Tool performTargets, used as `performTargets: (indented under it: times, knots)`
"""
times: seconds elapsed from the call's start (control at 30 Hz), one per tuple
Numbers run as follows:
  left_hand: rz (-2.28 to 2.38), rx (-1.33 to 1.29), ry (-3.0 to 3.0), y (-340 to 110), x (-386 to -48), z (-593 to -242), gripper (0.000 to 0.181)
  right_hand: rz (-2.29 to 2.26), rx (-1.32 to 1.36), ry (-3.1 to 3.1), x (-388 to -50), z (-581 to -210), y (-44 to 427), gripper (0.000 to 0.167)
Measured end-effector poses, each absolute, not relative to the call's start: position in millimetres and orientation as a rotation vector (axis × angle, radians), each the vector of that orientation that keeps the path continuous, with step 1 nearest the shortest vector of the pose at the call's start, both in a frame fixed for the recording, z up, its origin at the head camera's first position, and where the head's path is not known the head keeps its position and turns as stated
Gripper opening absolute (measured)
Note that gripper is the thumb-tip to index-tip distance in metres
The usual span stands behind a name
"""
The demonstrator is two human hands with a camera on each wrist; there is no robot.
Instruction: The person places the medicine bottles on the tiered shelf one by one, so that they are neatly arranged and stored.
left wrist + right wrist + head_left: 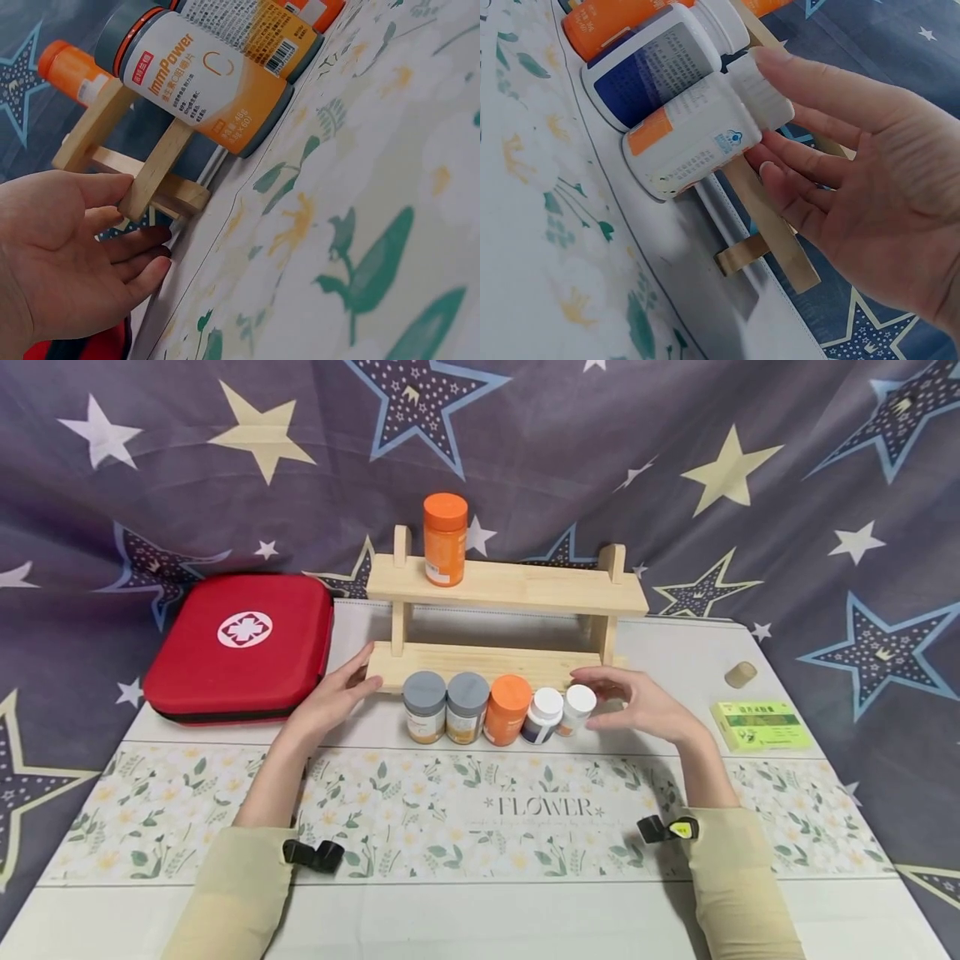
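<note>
My left hand [333,697] holds the left end of the lower board of a two-tier wooden shelf [506,583]. In the left wrist view the thumb tip touches the board, while the lower fingers spread loosely. My right hand [637,700] has its thumb and fingers about the small white bottle [694,139] at the row's right end, close to its cap. Left of that stand a white-and-blue bottle [542,717], an orange bottle [506,712] and two grey-capped bottles [425,706], all before the shelf.
An orange bottle [446,539] stands on the upper board. A red first-aid case [243,643] lies at the left. To the right are a green-yellow box [761,727] and a small brownish cylinder [741,674]. A star-patterned cloth [555,443] hangs behind.
</note>
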State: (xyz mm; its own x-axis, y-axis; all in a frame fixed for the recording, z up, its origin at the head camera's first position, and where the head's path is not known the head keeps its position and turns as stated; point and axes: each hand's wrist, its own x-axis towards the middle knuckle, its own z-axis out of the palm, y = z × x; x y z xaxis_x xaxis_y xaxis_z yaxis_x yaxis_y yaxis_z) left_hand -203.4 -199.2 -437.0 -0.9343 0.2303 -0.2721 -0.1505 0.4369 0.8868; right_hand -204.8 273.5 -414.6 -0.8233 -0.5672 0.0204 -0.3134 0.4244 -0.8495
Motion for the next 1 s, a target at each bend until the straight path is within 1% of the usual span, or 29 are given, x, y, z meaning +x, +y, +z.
performTargets:
  times: [0.13, 0.4, 0.6, 1.0]
  knots:
    - [1.486, 0.067, 2.346, -199.8, -202.7, -436.7, 0.077, -1.3, -0.781, 2.454, -205.2, -416.0, 271.3, 0.07]
    - [1.479, 0.089, 2.349, -201.5, -201.4, -437.0, 0.075, -1.256, -0.756, 2.517, -208.0, -421.0, 268.1, 0.056]
    - [1.479, 0.074, 2.358, -201.6, -203.2, -438.4, 0.075, -1.276, -0.689, 2.525, -207.8, -420.8, 265.3, 0.05]
    - [1.464, 0.085, 2.416, -204.3, -203.3, -442.4, 0.078, -1.281, -0.64, 2.532, -205.6, -419.7, 263.9, 0.048]
